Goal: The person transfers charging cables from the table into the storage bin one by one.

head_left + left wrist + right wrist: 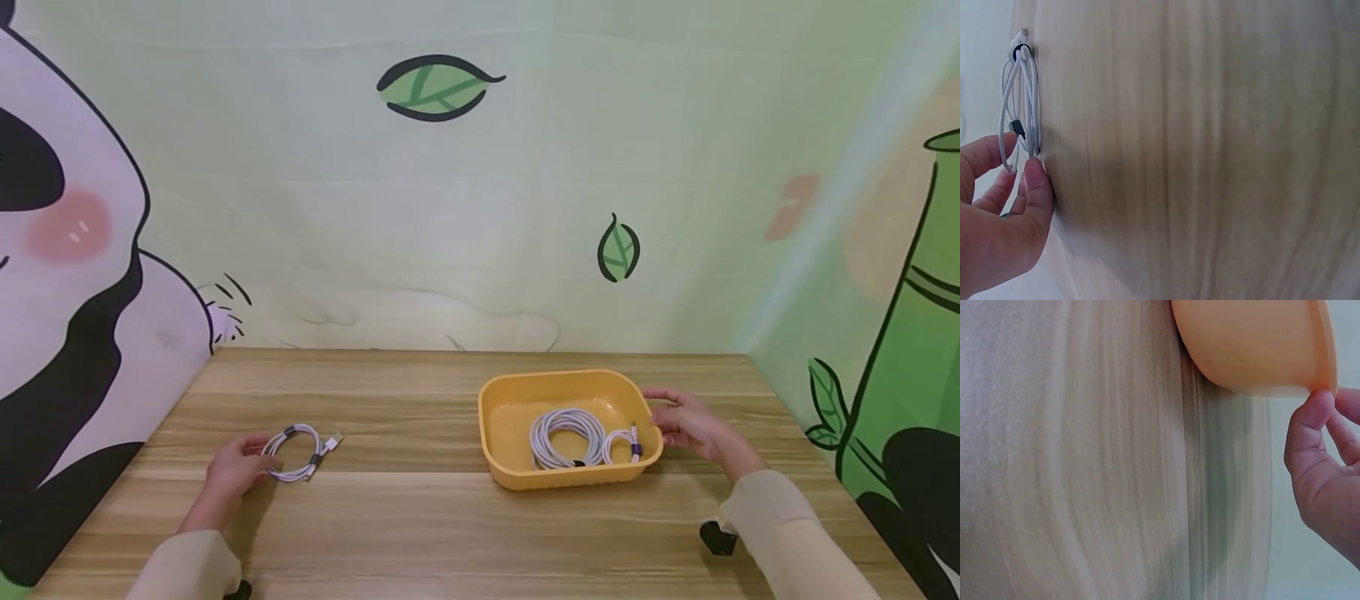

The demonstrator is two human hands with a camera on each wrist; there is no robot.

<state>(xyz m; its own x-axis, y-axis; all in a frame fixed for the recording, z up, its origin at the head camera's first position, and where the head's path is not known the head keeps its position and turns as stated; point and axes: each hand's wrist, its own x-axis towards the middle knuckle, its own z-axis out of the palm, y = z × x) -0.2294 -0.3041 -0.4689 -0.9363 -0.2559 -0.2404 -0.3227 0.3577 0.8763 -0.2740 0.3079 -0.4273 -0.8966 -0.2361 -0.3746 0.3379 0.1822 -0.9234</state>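
A white USB charging cable (292,452), coiled into a loop and bound with dark ties, is at the left side of the table. My left hand (238,468) pinches the near side of this coil between thumb and fingers; in the left wrist view the thumb (1036,184) meets the strands. To the right stands a yellow plastic basket (525,479). Inside it lie a larger coil of white cable (543,442) and a smaller white coil (611,442) with a dark tie. My right hand (693,425) pinches the basket's right rim, with the thumb (1310,422) on the outside.
The wooden table (390,533) runs back to a light green printed backdrop (315,167) with leaves and a panda. Between the left coil and the basket lies bare wood. Dark wrist straps show below both sleeves.
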